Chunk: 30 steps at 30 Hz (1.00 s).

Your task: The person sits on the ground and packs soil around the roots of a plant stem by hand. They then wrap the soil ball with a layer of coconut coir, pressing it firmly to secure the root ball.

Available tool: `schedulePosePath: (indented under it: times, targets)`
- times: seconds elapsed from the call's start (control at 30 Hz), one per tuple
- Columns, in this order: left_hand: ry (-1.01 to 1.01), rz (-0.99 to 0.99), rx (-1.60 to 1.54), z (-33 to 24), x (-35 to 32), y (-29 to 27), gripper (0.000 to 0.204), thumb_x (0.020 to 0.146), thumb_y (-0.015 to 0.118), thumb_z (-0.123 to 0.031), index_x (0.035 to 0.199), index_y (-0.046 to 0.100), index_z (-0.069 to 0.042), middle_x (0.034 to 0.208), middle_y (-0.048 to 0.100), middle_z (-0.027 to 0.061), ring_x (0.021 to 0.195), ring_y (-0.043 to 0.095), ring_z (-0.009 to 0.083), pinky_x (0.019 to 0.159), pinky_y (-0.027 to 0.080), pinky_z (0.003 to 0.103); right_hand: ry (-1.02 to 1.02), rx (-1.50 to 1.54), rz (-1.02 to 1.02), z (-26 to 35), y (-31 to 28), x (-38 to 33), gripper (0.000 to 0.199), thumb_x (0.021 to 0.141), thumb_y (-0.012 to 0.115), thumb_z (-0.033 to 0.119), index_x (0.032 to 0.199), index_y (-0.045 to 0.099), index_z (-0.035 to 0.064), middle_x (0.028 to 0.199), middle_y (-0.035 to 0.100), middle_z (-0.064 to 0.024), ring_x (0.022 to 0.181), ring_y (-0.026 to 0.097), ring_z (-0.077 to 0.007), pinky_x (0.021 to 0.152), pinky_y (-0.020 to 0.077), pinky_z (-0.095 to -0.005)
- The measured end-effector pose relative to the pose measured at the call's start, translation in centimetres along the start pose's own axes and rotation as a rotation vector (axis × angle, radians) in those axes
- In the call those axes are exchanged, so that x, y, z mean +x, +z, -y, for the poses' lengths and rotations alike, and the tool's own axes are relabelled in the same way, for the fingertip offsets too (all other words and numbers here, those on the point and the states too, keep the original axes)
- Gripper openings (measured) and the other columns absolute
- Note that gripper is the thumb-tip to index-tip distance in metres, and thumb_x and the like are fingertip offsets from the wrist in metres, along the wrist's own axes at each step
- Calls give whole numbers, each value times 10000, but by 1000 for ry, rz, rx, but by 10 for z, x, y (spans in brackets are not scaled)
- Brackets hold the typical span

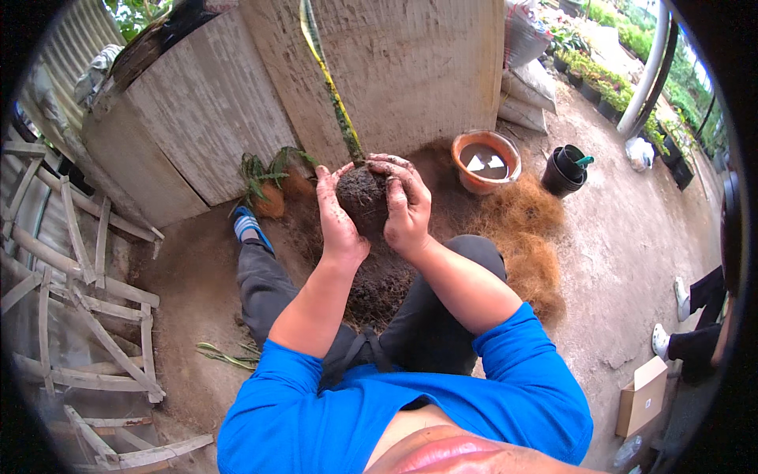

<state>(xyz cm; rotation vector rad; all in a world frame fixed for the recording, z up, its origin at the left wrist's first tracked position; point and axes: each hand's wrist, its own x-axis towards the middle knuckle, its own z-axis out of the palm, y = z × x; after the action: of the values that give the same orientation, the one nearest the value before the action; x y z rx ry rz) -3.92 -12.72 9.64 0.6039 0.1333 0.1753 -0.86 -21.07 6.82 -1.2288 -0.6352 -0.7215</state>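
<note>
Between my two hands is a dark, round root ball (362,194) of soil. A long, narrow snake plant (335,99), green with yellow edges, rises out of its top. My left hand (339,209) cups the ball from the left, fingers curved against its side. From the right, my right hand (404,201) wraps it, with the fingers bent over the upper edge. Mud covers the fingers of both hands. Below them, loose dark soil (377,292) lies on the ground between my legs.
To the right stand an orange clay pot (509,174) with water and white pieces in it, black plastic pots (562,175), and a heap of brown fibre (525,237). A fern (268,170) leans by the wooden boards (395,71). Wooden frames (87,300) fill the left; another person's feet (669,320) show at right.
</note>
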Motion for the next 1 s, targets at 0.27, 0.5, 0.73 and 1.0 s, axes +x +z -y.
schedulePosePath:
  times: [0.27, 0.5, 0.73, 1.0]
  targets:
    - [131, 52, 240, 11, -5, 3, 333, 936, 425, -325, 1042, 511, -21, 912, 591, 66, 824, 573, 148, 751, 464, 292, 12, 91, -85, 4, -10, -5, 322, 818, 463, 119, 1080, 532, -56, 1081, 557, -197, 1013, 538, -304, 906, 393, -373]
    - [123, 45, 229, 18, -6, 9, 342, 936, 423, -327, 1049, 506, -14, 934, 580, 74, 808, 572, 151, 735, 467, 294, -69, -37, -23, 7, -24, -1, 318, 831, 457, 166, 1045, 552, -50, 1059, 569, -188, 1009, 535, -291, 900, 392, -368]
    - [30, -50, 127, 0, 0, 1, 314, 922, 420, -320, 1044, 504, -43, 899, 601, 88, 787, 598, 200, 708, 491, 343, 456, 386, -12, 10, -12, 8, 259, 859, 489, 164, 1002, 567, -38, 978, 599, -107, 939, 539, -171, 870, 400, -298]
    - [-22, -66, 188, -21, 9, -35, 326, 910, 434, -361, 1023, 527, -70, 893, 612, 82, 792, 603, 205, 712, 490, 355, 520, 1, 403, -7, -3, 31, 189, 803, 604, 138, 917, 607, -13, 869, 618, -92, 790, 582, -150, 742, 455, -274]
